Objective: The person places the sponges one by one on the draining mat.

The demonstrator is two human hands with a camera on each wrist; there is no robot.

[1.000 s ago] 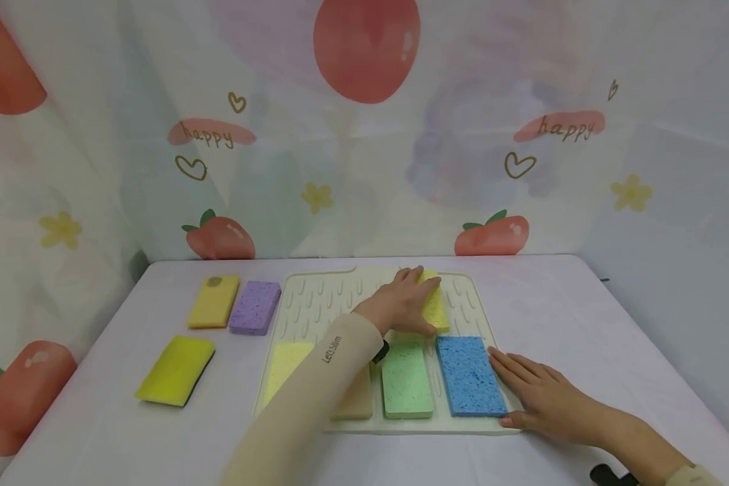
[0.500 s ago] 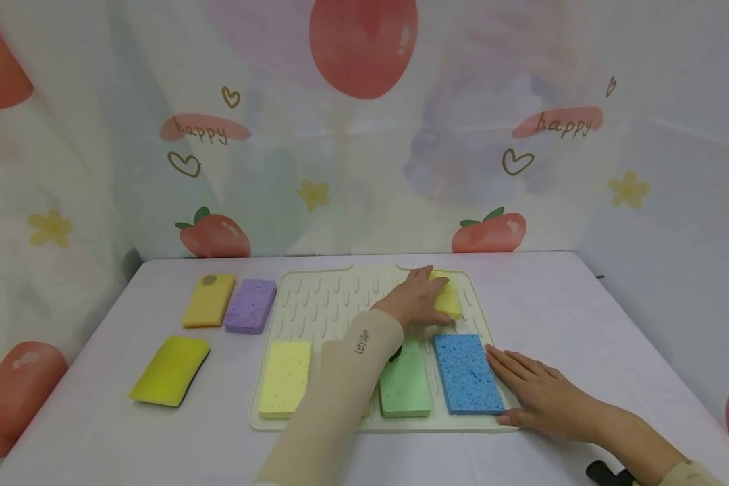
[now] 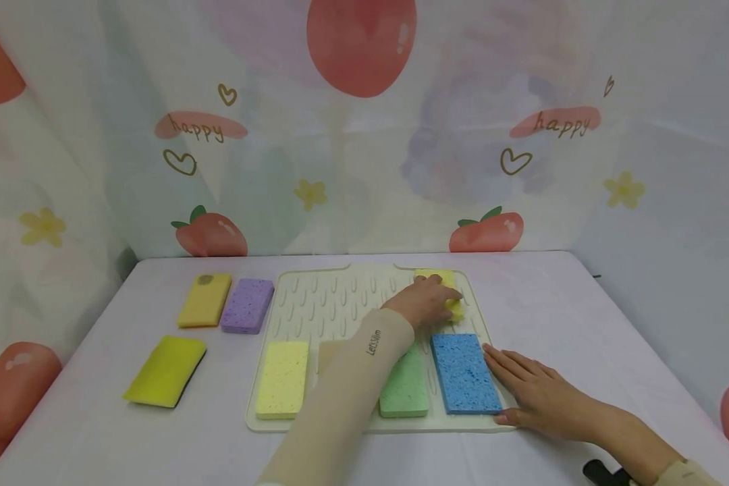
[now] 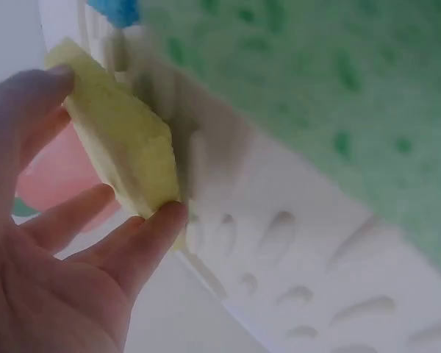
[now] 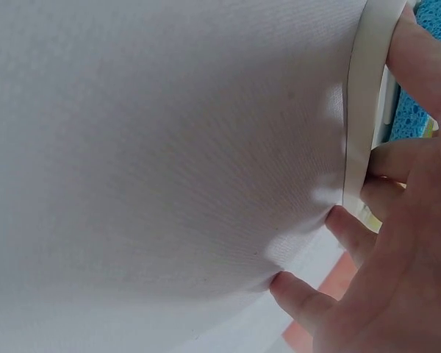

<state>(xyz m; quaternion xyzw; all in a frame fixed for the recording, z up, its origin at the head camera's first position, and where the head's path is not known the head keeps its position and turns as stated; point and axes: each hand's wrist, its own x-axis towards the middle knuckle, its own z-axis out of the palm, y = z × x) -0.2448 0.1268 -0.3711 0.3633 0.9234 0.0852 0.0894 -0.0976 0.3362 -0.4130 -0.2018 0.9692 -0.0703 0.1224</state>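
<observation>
On the cream drying mat [image 3: 334, 304] the front row looks about full: a pale yellow sponge [image 3: 283, 378], a tan sponge [image 3: 328, 352] mostly hidden behind the left forearm, a green sponge [image 3: 406, 391] and a blue sponge [image 3: 464, 372] lie side by side. The back row has only one piece, the yellow sponge [image 3: 446, 283] at the far right corner, approx. behind the blue one. Three sponges are off the mat, on the white table [image 3: 559, 317] to the left: an orange-yellow sponge [image 3: 204, 300], a purple sponge [image 3: 248, 305] and a yellow-green sponge with dark underside [image 3: 166, 370]. So I judge the work a bit more than half done, w/ the back row mostly bare.

The left hand [image 3: 426, 302] grips the yellow sponge: in the left wrist view the thumb [image 4: 18, 132] is on one long face and the fingertips [image 4: 158, 228] on the other side, so the sponge [image 4: 121, 143] sits between them, tilted, its lower edge near the mat; touching or not, I cannot tell.

The right hand [image 3: 537, 395] lies flat w/ straight fingers on the mat's right edge, just beside the blue sponge, holding nothing.
</observation>
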